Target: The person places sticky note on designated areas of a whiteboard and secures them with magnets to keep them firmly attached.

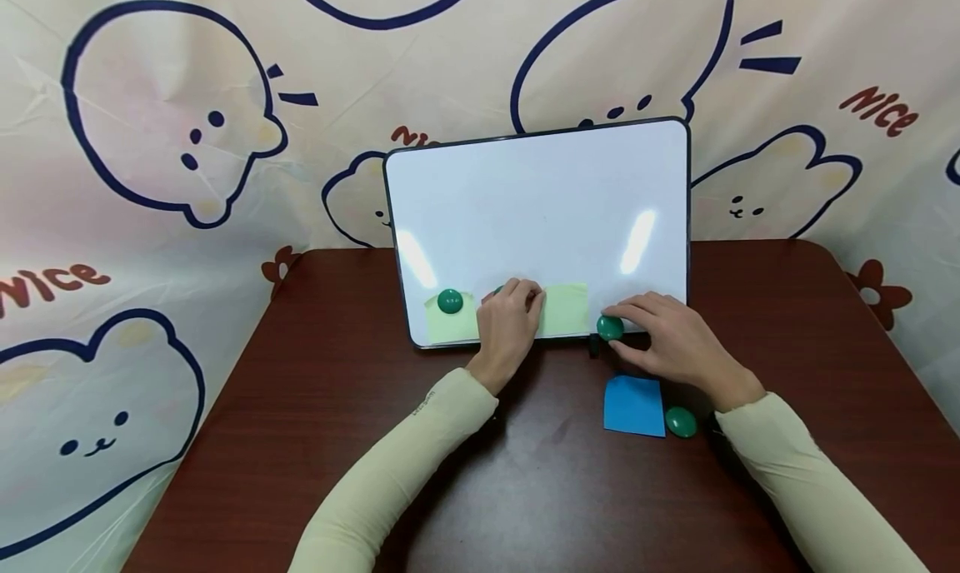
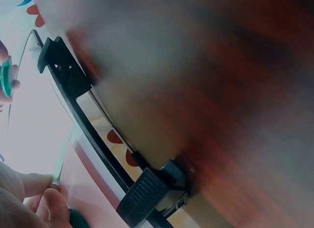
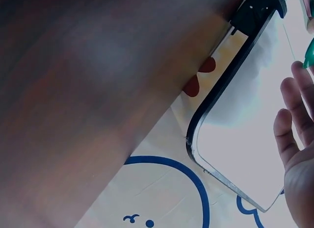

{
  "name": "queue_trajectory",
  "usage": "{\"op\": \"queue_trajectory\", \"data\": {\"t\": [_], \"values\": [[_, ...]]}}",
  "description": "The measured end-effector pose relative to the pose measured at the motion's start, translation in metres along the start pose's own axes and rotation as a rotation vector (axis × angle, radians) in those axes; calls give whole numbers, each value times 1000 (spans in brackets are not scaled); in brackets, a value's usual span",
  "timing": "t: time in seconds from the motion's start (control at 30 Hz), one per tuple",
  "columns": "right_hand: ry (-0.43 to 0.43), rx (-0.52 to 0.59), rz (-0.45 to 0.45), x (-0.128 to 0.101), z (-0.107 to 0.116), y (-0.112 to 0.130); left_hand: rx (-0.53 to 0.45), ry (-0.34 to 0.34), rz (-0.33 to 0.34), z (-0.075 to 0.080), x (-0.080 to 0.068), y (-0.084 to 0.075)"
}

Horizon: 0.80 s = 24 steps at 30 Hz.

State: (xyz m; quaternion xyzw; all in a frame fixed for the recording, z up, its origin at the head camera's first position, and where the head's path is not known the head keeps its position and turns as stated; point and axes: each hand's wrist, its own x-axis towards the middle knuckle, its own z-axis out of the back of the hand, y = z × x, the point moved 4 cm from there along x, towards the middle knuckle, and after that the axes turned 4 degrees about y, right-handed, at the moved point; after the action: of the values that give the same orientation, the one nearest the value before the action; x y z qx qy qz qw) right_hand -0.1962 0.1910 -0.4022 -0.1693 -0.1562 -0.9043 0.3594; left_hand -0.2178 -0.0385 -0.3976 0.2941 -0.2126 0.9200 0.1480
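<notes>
Fingers of the left hand curl against the whiteboard at its bottom edge, covering most of a green magnet between two yellow sticky notes, the left one pinned by its own magnet. Just right of the second note, the right hand pinches another green magnet at the board's lower right corner. Toward the desk's front lie a blue note and a spare magnet, with bare wood around them.
</notes>
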Motion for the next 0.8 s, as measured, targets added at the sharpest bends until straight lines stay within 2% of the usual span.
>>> {"op": "queue_trajectory", "data": {"t": [0.2,0.4,0.8], "values": [[-3,23,7,5,-1,2,2,7,10,0,0,0],[-7,37,9,9,-2,1,1,-13,-3,1,0,-1],[-24,32,62,18,-8,1,16,-7,-3,1,0,-1]]}}
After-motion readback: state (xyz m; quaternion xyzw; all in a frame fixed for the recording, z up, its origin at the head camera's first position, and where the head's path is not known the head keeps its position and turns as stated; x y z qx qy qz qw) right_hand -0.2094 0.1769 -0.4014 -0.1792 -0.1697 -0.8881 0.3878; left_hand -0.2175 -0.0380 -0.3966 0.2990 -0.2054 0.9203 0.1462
